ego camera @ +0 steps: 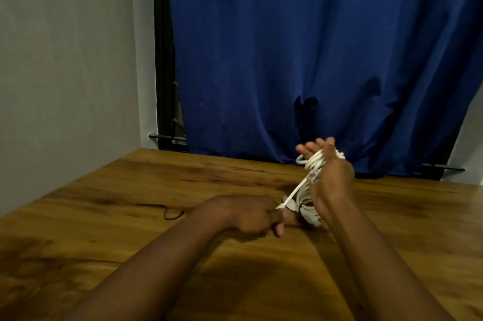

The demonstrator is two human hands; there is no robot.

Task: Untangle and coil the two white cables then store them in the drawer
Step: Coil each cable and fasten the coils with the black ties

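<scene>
Both bare forearms reach forward over the wooden counter (109, 190), coming in from the bottom edge and meeting a little right of centre.

The right hand (330, 176) is raised off the counter, wrist bent upward so the back of the hand faces the camera and the fingers point up and away toward the blue curtain (313, 46). Its fingers are spread fairly wide and loosely straight, and the white cable (312, 167) is wound in several loops around the palm and fingers. The bundle hangs down from that hand in a loose coil, with a pale plug end (311, 218) dangling at its bottom, close above the counter; whether it touches the wood cannot be told.

The left hand (248, 214) sits lower, just above the counter, knuckles up, curled nearly closed. It pinches one strand of the cable between thumb and forefinger. That strand runs taut and straight, slanting up and to the right from the pinch to the loops on the right hand. The two hands are near each other but apart, joined only by the strand.

Only one bundle of white cable can be made out; whether it holds one cable or two cannot be told. A thin dark string (172, 214) lies on the counter to the left of the left hand. A grey wall (65, 59) stands at left.
</scene>
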